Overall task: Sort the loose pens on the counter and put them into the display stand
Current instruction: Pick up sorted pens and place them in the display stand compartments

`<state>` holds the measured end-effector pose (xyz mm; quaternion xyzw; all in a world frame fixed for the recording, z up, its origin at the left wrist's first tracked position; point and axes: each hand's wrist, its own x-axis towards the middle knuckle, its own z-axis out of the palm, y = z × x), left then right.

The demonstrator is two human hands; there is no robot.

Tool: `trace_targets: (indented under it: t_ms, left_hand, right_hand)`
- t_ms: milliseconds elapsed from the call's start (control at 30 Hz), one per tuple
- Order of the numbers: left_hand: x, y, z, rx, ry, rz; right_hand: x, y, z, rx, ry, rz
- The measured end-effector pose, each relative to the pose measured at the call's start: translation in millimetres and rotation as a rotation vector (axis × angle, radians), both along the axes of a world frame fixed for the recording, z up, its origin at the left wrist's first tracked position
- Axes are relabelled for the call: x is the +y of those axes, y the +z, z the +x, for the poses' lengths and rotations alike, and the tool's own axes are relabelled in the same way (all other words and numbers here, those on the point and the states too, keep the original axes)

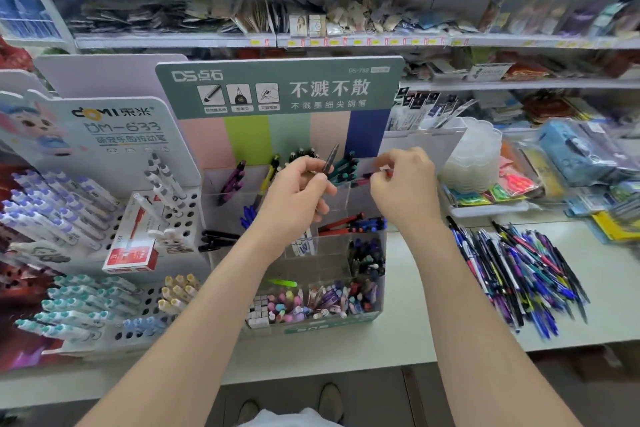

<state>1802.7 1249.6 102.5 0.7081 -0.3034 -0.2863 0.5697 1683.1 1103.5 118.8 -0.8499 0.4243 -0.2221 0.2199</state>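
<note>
On the bench (398,340) right of the display stand (332,246) lie the loose pens (519,267), the left hand (298,191) grips a dark pen (330,158) upright, and the right hand (405,187) pinches a reddish pen (362,179) at the top row (match colours before releasing).

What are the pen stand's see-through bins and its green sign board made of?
Bins: likely clear acrylic, glossy; pens show through the walls. Sign board: probably printed card or thin plastic, matte; flat, rounded corners, printed stripes.
</note>
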Motion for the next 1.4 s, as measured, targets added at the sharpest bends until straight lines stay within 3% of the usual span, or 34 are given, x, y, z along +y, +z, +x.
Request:
trace_targets:
  t_ms: [167,267,467,567,667,800,900,967,1033,1133,1200,1300,1400]
  left_hand:
    - [-6,-5,-12,0.027,0.067,-0.017]
    - [-10,-8,-14,0.052,0.128,-0.054]
    - [-15,0,-13,0.054,0.139,-0.094]
    - [-18,7,-11,0.004,0.121,-0.098]
    - [-18,13,-10,0.029,0.15,-0.14]
    - [-10,17,-11,0.206,0.195,-0.176]
    - [4,17,-14,0.324,0.169,-0.192]
    - [18,11,-14,0.291,0.175,-0.136]
    - [36,-1,-11,0.177,0.331,-0.112]
    - [66,-23,0,-0.145,0.711,-0.092]
    - [84,-31,9,-0.308,0.844,-0.045]
    - [104,-42,26,-0.435,0.829,-0.008]
    - [121,-55,39,-0.62,0.718,0.032]
  right_hand:
    - [-10,-13,7,-0.18,0.083,-0.09]
    - [-12,-24,8,-0.183,0.116,-0.17]
    - [-2,-38,4,-0.212,0.015,-0.186]
    - [19,-28,1,-0.36,0.027,-0.196]
    - [39,-14,-8,-0.488,0.137,0.013]
    - [54,-11,-21,-0.515,0.254,0.499]
    - [64,-17,-23,-0.837,0.081,0.845]
    - [74,-22,-21,-1.052,-0.028,0.982]
    - [84,-29,-17,-1.014,-0.045,0.859]
    - [106,-40,-5,-0.775,0.056,0.519]
    - [124,-47,9,-0.641,0.184,0.314]
    - [146,-61,42,-0.428,0.395,0.148]
    - [158,-77,75,-0.125,0.494,-0.167]
